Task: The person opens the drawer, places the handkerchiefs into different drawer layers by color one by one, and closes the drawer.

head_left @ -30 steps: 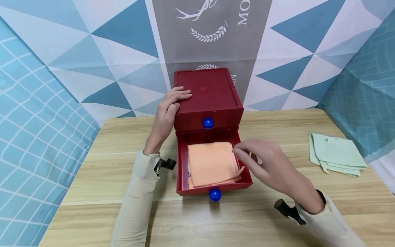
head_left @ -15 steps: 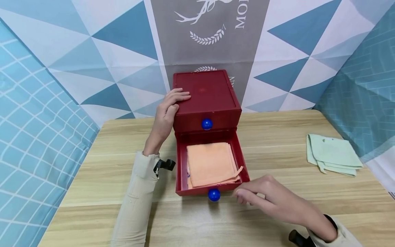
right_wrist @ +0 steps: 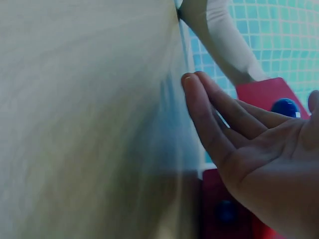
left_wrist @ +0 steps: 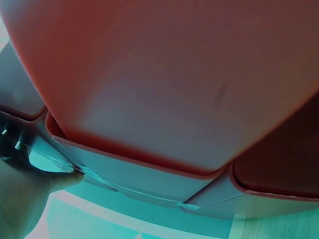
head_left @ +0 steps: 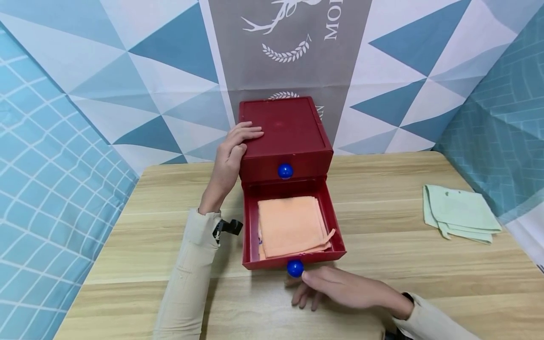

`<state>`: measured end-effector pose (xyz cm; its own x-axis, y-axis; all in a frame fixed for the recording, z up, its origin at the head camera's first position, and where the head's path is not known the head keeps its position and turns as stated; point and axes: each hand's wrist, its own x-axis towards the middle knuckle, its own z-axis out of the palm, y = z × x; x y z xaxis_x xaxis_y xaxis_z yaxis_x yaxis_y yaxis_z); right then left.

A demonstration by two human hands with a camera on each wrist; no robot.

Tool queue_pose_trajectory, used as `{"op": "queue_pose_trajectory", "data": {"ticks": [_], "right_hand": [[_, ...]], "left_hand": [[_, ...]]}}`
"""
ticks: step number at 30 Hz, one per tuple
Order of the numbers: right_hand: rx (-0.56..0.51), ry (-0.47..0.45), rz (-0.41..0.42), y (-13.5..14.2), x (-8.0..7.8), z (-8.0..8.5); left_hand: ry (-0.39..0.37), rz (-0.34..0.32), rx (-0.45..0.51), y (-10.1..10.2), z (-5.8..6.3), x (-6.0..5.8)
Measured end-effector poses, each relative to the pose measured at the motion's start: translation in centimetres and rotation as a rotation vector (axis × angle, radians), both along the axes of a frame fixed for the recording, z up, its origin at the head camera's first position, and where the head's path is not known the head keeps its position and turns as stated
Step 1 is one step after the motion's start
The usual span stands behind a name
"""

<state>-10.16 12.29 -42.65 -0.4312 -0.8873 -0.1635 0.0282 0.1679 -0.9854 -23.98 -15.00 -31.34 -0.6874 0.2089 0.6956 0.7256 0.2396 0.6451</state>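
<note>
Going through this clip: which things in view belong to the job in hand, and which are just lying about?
Seemingly part of the job:
- red box, left hand resting on it
- open lower drawer, right hand at its blue knob
- folded orange cloth inside that drawer

Apparently just lying about:
- folded green cloth, untouched on the table

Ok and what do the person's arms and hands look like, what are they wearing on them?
The left hand and right hand are both bare, without gloves. The left sleeve and right sleeve are plain cream and reach the wrists. A small black device shows at the left wrist, and a black band at the right.
</note>
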Motion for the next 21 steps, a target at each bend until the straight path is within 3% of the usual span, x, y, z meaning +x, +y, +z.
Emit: {"op": "queue_pose_trajectory", "data": {"ticks": [9,21], "right_hand": [[-0.121,-0.262,0.053,-1.8,-0.9,-0.8],[-0.174,-0.221,-0.038,-2.7,-0.4,-0.5]], "left_hand": [[-0.005,-0.007,0.002,0.1,0.0,-0.1],[0.001,-0.005,-0.004,0.0,-0.1,-0.1]]}}
